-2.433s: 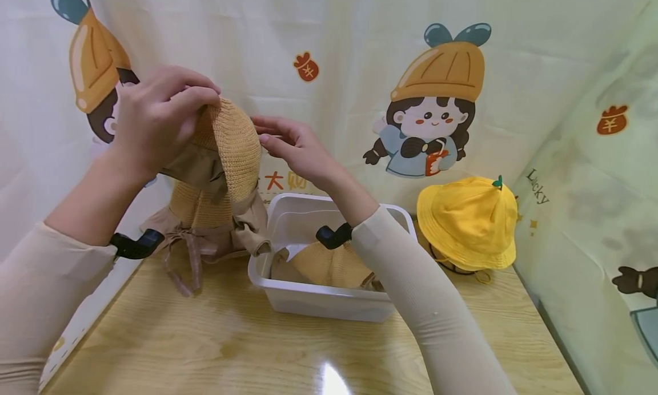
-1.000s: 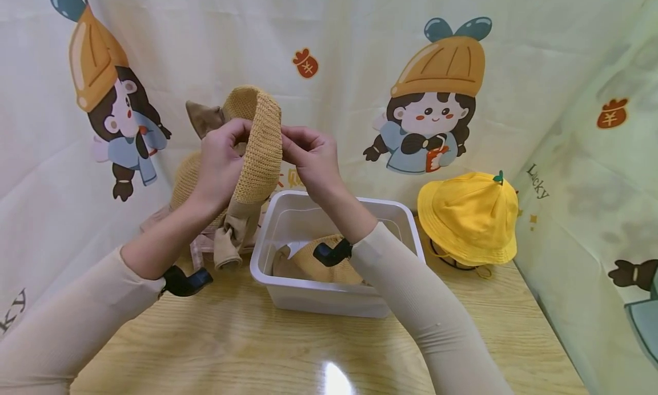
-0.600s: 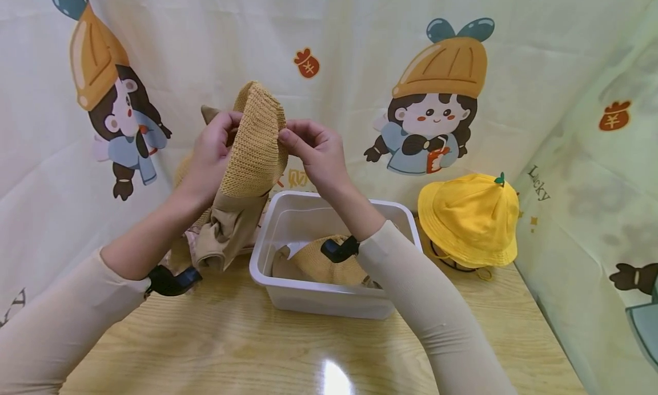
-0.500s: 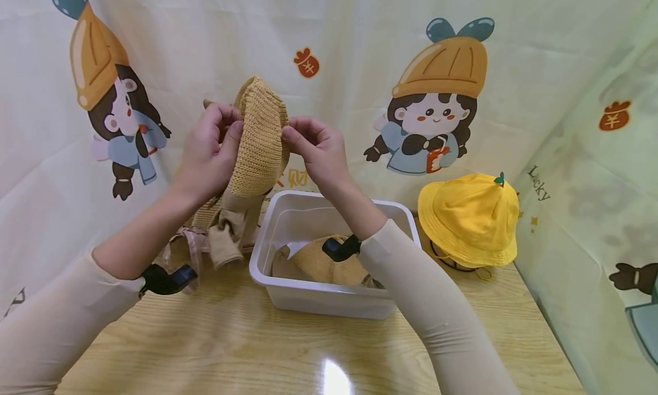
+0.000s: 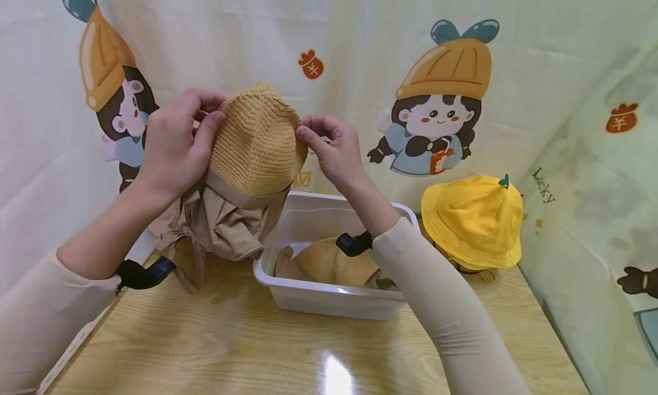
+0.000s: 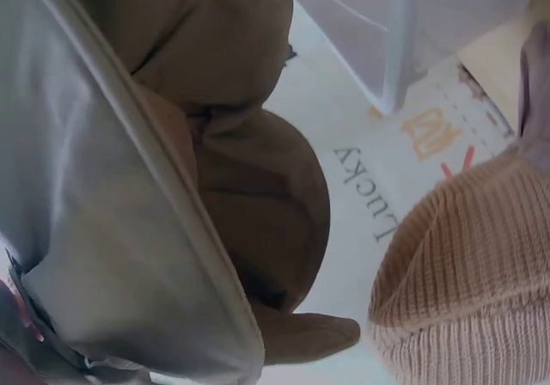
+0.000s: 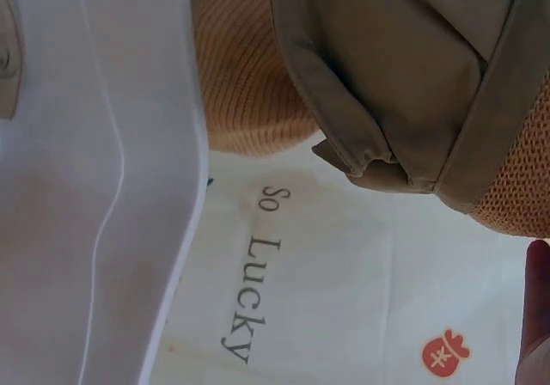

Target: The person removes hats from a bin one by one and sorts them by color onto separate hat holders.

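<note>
In the head view a sun hat with a tan knitted crown (image 5: 257,144) and a khaki cloth brim (image 5: 231,224) hangs above the table, left of the bin. My left hand (image 5: 177,141) pinches the left side of its crown between thumb and fingers. On the opposite side, my right hand (image 5: 336,149) pinches the crown's edge. The brim droops in folds at the bottom. Both wrist views show the khaki brim (image 6: 266,204) from close by; the knitted crown (image 7: 524,179) reaches the right edge of the right wrist view.
Behind the held hat, a ribbon-tied hat (image 5: 167,226) is partly hidden. A white plastic bin (image 5: 329,306) contains another knitted-crown hat (image 5: 324,261). At right, a yellow bucket hat (image 5: 473,221) with a green sprout sits raised above the wooden table (image 5: 247,338). Printed curtains (image 5: 349,18) enclose the table.
The hat has turned from nearly edge-on so that its crown faces me. My left hand has moved left and my right hand slightly right, spreading the crown wider.
</note>
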Motion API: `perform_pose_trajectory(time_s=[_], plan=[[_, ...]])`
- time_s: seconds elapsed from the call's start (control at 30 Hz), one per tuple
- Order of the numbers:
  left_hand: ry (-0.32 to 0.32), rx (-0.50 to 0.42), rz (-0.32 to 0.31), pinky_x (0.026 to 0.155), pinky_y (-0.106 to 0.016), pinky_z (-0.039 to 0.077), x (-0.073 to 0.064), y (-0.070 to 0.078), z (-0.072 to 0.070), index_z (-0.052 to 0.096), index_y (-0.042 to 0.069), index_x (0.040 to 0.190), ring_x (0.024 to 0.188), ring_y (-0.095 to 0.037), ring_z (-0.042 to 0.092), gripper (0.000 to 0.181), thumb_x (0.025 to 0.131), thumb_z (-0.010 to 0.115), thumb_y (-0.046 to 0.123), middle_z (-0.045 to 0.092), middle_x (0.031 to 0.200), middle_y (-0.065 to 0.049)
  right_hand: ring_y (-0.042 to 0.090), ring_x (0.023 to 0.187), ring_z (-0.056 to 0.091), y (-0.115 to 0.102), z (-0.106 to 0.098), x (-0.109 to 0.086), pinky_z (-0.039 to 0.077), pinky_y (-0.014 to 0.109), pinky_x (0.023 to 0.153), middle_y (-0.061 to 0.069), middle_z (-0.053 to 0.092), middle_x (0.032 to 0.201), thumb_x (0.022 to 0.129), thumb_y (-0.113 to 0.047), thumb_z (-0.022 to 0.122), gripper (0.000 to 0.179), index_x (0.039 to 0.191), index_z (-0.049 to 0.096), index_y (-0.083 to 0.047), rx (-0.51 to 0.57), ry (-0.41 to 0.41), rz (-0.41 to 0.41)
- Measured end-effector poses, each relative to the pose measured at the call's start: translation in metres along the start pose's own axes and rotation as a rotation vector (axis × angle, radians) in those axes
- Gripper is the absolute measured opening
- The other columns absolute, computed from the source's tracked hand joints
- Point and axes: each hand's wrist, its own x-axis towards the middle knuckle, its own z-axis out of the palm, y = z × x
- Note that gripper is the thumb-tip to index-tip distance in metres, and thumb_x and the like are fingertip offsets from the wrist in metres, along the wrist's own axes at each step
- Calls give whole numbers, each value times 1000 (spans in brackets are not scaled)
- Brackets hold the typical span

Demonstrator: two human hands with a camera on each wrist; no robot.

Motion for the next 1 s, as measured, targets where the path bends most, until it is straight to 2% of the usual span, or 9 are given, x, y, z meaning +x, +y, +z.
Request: perform_pose_trajectory(time_s=[0.13,0.4,0.6,0.67,0.77,0.87,1.0], plan=[[8,52,68,71,-20,32,2,-2,-3,69,-2,117,80,-24,55,23,100,58,9,69,100,-19,13,82,60,2,-2,-1,49,24,69,3,68,86,92,-16,73,17,100,74,-1,-50,6,-20],[32,101,117,72,-21,29,11,-10,-8,71,-4,111,76,-25,51,19,99,60,6,69,96,-20,8,80,61,-1,2,2,48,21,64,10,72,90,91,-15,74,16,100,76,-1,-147,58,-30],[54,123,150,71,-23,28,17,-16,-10,70,-5,108,73,-25,49,17,98,60,4,70,96,-21,9,79,61,-20,9,3,45,19,64,16,73,92,92,-10,72,15,99,76,2,-195,90,-29],[56,136,177,70,-27,30,20,-19,-13,70,-6,108,72,-26,49,17,99,59,5,69,96,-22,9,80,62,-18,11,7,45,20,67,14,73,91,91,-12,73,15,99,76,0,-200,94,-34],[76,148,187,70,-35,33,24,-21,-15,70,-5,108,74,-30,52,18,99,59,6,70,97,-23,8,81,63,-8,13,16,47,20,72,9,74,91,90,-17,75,15,99,77,-5,-193,97,-49],[95,163,186,72,-44,36,25,-24,-18,71,-4,107,80,-34,57,18,100,59,9,70,97,-22,10,82,63,-5,17,20,48,22,76,9,74,93,90,-16,75,14,100,77,-5,-180,97,-59],[79,190,200,77,-43,42,25,-29,-22,70,-3,106,89,-37,61,22,102,56,14,69,98,-22,12,82,63,-4,23,23,48,22,77,10,74,95,90,-15,75,14,99,77,-4,-175,94,-74]])
